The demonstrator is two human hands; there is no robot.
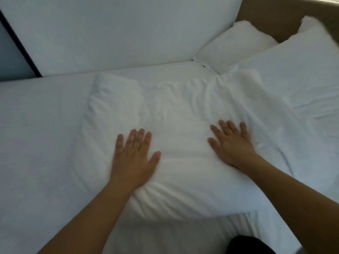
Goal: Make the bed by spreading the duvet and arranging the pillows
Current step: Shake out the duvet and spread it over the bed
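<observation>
Both hands flat, fingers straight and spread, gripping nothing — left hand [134, 158] presses near-left part of soft, wrinkled white fabric pillow [165, 143], right hand [232, 143] presses its right part. Pillow lies mid-scene on smooth white bed sheet [36, 143], long axis running left-right, bulk of it far of fingertips. Two more plump white pillows far right: larger one [293, 70] touching or overlapping pressed pillow's far-right corner, smaller one [236, 46] behind. Judgement — smoothing or sliding toward far right comes next; right hand nearer that side.
</observation>
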